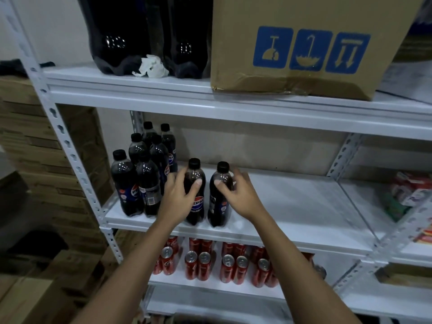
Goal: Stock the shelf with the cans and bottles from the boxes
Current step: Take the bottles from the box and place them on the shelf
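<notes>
Two gripped Pepsi bottles (195,195), six more (145,169) alongside.

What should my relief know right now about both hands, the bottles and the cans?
Left hand: grips the left bottle at the front of the middle shelf.
Right hand: grips the right bottle beside it; both bottles stand upright on the shelf.
Done: a cluster of bottles stands at the shelf's left end; cans line the shelf below.
Left: let go of the two bottles, then fill the bare right part of the middle shelf. No supply box can be picked out.
</notes>
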